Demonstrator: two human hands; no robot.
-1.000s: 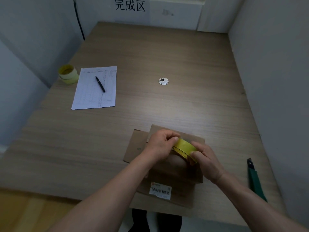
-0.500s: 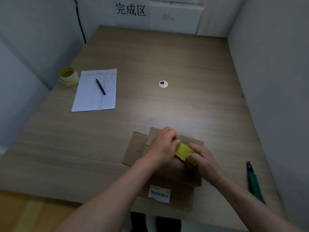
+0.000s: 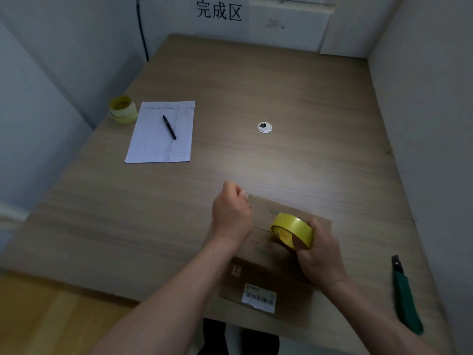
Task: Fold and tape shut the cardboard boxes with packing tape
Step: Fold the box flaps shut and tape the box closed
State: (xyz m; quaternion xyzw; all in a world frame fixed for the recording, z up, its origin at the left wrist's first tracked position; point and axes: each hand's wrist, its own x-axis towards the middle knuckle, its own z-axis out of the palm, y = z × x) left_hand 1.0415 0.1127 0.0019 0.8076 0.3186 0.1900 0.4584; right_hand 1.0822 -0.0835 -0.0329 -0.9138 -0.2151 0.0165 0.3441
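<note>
Head view shows me the right hand curled round a yellow tape roll over the cardboard box at the table's near edge. My left hand is curled at the box's far corner (pinching the tape end, perhaps; I cannot tell).
</note>
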